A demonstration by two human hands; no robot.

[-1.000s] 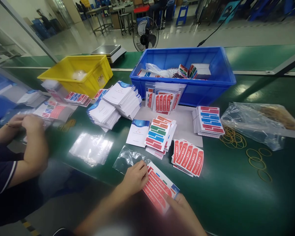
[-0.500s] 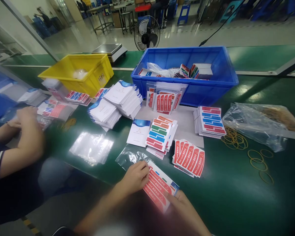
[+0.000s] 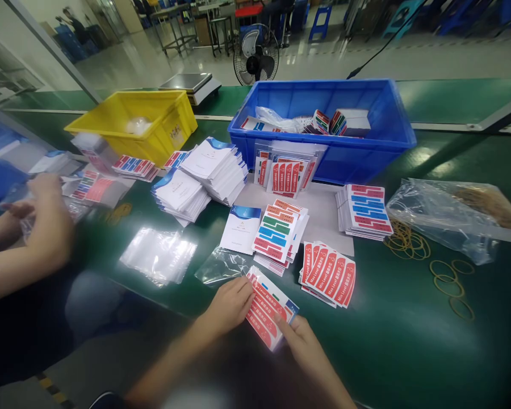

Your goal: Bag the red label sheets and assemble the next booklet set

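Note:
My right hand (image 3: 300,338) is closed on a small set of sticker sheets (image 3: 266,309), thumb on top; the top sheet is red with "Level" lettering, and blue and white edges show beneath. My left hand (image 3: 230,303) pinches a clear plastic bag (image 3: 221,264) at the set's left end, its fingertips touching the sheets. How far the sheets sit inside the bag is hard to see. Just beyond lie a white-and-blue booklet (image 3: 241,230) and a fanned pile of multicoloured sticker sheets (image 3: 276,230). A pile of red sticker sheets (image 3: 330,274) lies right of my hands.
Flat clear bags (image 3: 157,255) lie to the left, below stacked booklets (image 3: 213,170). A blue bin (image 3: 323,153) and a yellow bin (image 3: 153,142) stand behind. Rubber bands (image 3: 447,278) and another sticker stack (image 3: 364,210) are at right. A co-worker's hand (image 3: 46,193) works at far left.
Both my hands and the sticker sheets have shifted slightly left, my right hand also upward, bringing the sheets closer to the bag. The co-worker's hands have moved a little.

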